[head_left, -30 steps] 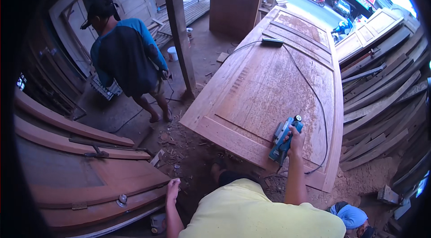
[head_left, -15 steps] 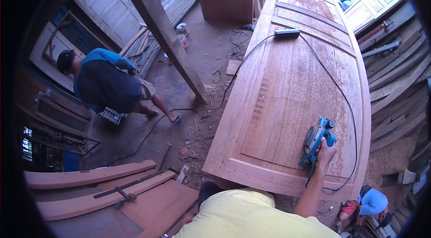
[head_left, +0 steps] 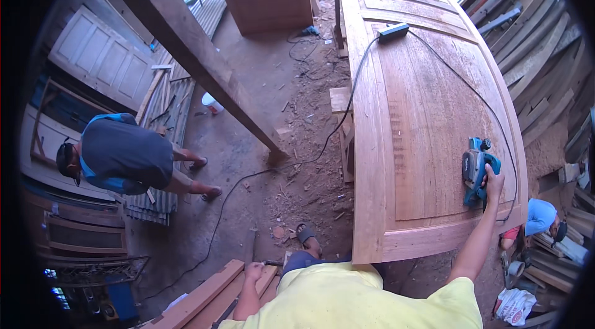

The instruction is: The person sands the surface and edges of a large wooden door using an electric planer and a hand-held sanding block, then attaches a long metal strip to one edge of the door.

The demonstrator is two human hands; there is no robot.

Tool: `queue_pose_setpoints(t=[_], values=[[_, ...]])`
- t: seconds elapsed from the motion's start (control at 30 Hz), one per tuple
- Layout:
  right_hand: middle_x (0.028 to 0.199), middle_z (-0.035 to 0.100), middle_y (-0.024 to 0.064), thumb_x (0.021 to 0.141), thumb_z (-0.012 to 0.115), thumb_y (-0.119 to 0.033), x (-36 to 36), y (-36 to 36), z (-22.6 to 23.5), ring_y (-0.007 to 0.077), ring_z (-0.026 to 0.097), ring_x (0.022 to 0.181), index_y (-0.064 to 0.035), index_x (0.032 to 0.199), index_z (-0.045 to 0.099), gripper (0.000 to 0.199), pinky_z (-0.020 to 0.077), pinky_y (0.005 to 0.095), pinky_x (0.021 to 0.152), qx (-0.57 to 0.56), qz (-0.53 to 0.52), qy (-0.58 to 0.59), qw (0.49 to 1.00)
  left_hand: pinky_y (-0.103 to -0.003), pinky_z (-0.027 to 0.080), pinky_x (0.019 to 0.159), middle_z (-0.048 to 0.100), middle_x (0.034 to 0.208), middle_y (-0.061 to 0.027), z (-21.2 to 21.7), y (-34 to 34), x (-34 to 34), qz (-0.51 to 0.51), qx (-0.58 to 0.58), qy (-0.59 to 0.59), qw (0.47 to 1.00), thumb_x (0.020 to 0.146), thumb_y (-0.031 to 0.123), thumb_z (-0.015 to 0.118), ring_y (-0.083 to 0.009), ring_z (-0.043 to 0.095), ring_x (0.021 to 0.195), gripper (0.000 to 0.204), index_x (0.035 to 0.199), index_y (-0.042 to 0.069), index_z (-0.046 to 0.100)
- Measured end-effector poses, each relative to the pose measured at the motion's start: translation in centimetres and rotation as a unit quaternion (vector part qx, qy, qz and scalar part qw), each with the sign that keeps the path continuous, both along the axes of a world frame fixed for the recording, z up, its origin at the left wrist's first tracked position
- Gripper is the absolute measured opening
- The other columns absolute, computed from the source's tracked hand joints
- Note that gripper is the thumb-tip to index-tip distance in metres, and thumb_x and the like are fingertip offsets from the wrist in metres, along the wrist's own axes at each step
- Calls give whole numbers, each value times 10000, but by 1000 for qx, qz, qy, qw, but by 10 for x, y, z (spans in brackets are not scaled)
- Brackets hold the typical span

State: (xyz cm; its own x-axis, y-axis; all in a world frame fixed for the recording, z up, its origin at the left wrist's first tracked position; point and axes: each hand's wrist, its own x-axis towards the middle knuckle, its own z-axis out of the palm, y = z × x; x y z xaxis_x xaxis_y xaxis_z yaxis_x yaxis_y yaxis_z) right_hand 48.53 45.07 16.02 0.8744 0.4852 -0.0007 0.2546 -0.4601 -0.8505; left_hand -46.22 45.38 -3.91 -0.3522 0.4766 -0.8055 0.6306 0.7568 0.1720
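Note:
My right hand [head_left: 494, 180] is closed round the handle of a teal electric hand planer [head_left: 476, 168]. The planer rests on the near right part of a large panelled wooden door [head_left: 427, 99] lying flat at about waist height. A black cord [head_left: 462, 73] runs from near the planer up the door to a black box-shaped connector [head_left: 393, 32], then down to the floor. My left hand [head_left: 253, 272] is low at my left, fingers curled in, beside reddish boards [head_left: 211, 295]; what it grips, if anything, is hidden.
A wooden post [head_left: 198, 68] slants across the left. Beyond it a person [head_left: 127, 152] in a dark and blue shirt bends over. Another person [head_left: 540, 217] in blue crouches at right, near stacked planks [head_left: 551, 50]. Shavings [head_left: 310, 112] and the cord cover the floor.
The view has turned toward the left, and my left hand has come into sight by the boards. My right hand still holds the planer on the door. The person at left has shifted stance.

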Motion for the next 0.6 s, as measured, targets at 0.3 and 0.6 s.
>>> queue_pose_setpoints(t=[0.3,0.6], values=[[830,736,134,975,744,-566,-8,7,-24,298,721,727,-40,1103,708,543,568,447,725,-184,-163,-124,961,-388,566,884,788,1051,-96,7,138,-96,94,205,-15,974,1003,325,746,-188,721,967,312,1174,68,784],[1376,697,253,968,742,-562,7,22,-23,454,648,1290,-48,1442,629,708,478,535,1103,-241,-208,-84,944,-400,531,1034,786,1182,-134,-26,199,-80,99,133,-24,986,982,304,765,-245,707,1152,315,1209,90,802]])
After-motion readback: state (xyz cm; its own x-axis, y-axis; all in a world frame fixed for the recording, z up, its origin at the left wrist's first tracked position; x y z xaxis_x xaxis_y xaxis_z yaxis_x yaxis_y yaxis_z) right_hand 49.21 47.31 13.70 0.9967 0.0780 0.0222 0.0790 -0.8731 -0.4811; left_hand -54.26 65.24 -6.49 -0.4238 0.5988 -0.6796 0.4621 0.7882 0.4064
